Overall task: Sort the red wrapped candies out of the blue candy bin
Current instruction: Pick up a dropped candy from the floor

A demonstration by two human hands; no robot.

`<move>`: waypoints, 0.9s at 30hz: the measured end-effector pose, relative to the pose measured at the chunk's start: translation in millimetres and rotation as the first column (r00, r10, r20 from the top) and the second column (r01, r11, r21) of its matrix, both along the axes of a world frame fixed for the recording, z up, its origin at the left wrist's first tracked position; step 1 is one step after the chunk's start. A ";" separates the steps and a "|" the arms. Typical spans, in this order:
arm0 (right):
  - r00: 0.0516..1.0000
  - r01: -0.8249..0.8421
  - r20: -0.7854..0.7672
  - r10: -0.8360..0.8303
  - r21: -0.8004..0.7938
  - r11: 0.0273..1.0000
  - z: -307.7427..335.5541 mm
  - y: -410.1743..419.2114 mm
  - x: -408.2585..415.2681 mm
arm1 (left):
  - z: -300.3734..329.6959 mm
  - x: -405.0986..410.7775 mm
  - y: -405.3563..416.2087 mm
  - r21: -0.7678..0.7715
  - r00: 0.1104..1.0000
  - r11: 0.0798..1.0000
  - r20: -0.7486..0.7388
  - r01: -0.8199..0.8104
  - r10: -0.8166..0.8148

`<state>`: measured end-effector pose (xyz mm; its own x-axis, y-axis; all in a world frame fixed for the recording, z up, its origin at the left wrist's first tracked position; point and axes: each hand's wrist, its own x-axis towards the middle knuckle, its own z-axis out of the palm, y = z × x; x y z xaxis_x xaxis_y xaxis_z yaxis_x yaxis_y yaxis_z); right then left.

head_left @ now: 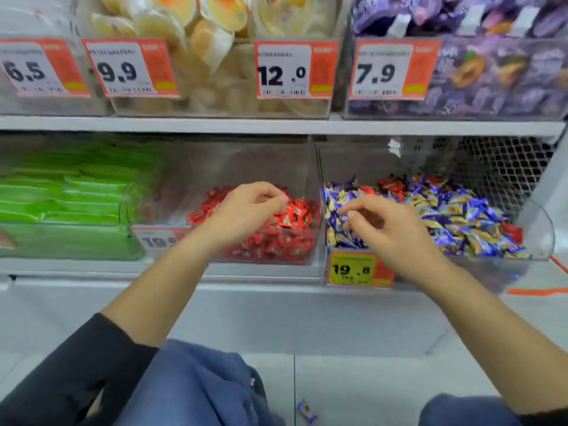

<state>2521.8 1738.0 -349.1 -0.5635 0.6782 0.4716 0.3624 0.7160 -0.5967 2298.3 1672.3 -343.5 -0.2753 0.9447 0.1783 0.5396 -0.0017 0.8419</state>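
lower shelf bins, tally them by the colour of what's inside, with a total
green packs bin: 1
red candies bin: 1
blue candies bin, with a few red ones mixed in: 1
total: 3

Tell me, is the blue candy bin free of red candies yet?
Not yet. The blue candy bin holds red wrapped candies at the back and one more by its right wall, among the blue ones.
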 end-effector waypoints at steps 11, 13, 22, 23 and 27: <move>0.855 0.292 0.504 -0.125 -0.268 0.918 -203.6 -45.1 84.9 | -242.4 129.4 -35.8 -0.498 0.985 0.867 0.139 -0.019 0.102; 0.787 0.400 0.602 -0.137 -0.328 0.856 -250.0 -49.3 99.9 | -291.9 135.3 -35.5 -0.622 0.993 0.782 0.075 -0.021 0.086; 0.476 0.581 0.845 0.243 -0.510 0.635 -401.0 -75.6 139.1 | -421.9 153.1 -41.5 -0.873 0.943 0.481 -0.090 0.081 -0.321; 0.469 0.580 0.848 0.248 -0.507 0.638 -408.8 -77.5 138.7 | -432.3 153.3 -41.3 -0.889 0.921 0.451 -0.107 0.080 -0.376; 0.472 0.553 0.837 0.278 -0.526 0.645 -427.4 -85.8 127.1 | -455.4 161.8 -51.8 -0.882 0.841 0.452 -0.142 0.132 -0.521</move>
